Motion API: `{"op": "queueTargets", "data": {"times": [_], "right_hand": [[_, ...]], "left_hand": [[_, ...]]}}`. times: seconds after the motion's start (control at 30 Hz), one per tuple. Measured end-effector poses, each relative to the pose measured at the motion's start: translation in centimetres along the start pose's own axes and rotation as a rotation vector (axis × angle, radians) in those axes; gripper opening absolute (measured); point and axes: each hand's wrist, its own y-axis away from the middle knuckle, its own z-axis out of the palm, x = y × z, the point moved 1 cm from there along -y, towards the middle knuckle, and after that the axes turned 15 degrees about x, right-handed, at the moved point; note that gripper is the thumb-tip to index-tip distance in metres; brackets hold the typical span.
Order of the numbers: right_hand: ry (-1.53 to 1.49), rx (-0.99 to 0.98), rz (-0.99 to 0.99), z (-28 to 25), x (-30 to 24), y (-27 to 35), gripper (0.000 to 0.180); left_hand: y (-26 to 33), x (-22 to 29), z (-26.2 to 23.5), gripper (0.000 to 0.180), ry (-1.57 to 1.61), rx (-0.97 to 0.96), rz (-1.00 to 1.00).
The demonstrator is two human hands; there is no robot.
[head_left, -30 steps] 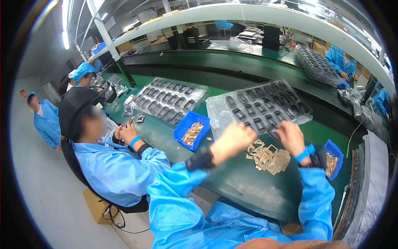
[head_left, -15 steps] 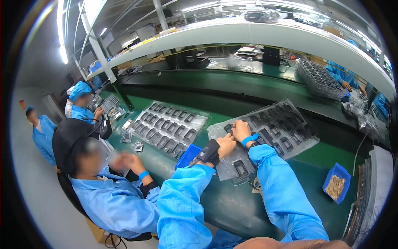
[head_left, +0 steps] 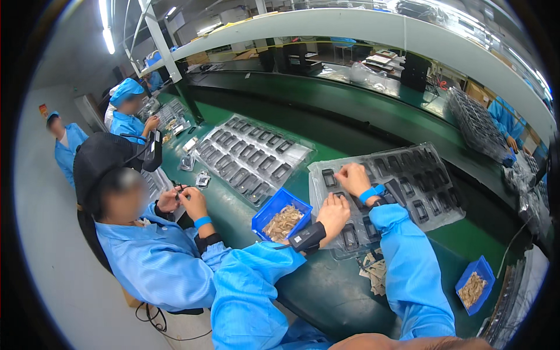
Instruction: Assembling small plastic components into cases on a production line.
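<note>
A clear plastic tray (head_left: pixel 373 230) with several black rectangular frames in its pockets lies on the green bench in front of me. My right hand (head_left: pixel 353 179) is over its far left part, fingers bent down and drawn together; whatever is at their tips is hidden. Just left of those fingers, one black frame (head_left: pixel 330 178) sits in its pocket. Nearer to me, my left hand (head_left: pixel 334 216) hovers over or rests on the tray's left edge. Its fingers point away from me, loosely extended, with nothing visible in them. Another black frame (head_left: pixel 350 236) lies close by it.
A blue bin (head_left: pixel 257 224) of small tan pieces stands left of my left hand. A second blue bin (head_left: pixel 487 293) is at right. Flat tan pieces (head_left: pixel 376 274) lie by the tray. Another filled tray (head_left: pixel 245 153) lies at left. A co-worker (head_left: pixel 149 262) sits close on my left.
My left hand has drawn back toward me, away from the right hand, uncovering the blue bin's contents. My right hand stays over the tray's far left part. The view has shifted.
</note>
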Motion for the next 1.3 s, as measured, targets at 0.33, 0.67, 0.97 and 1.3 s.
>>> {"op": "queueTargets", "data": {"times": [0.33,0.67,0.97,1.3], "right_hand": [[0.223,0.066,0.07,-8.2,10.0,-2.6,0.012],[0.36,-0.008,0.111,-5.3,6.6,-1.2,0.037],[0.691,0.096,0.022,-2.9,3.9,-0.5,0.014],[0.47,-0.006,0.04,-4.5,5.1,-1.3,0.019]], "left_hand": [[-1.8,-2.8,0.0,0.025,0.655,0.139,-0.079],[-11.6,-2.2,2.4,0.029,0.29,0.118,-0.467],[-12.1,0.1,4.7,0.019,0.231,0.042,-0.461],[-11.8,-3.1,4.0,0.033,0.596,0.211,-0.772]]}}
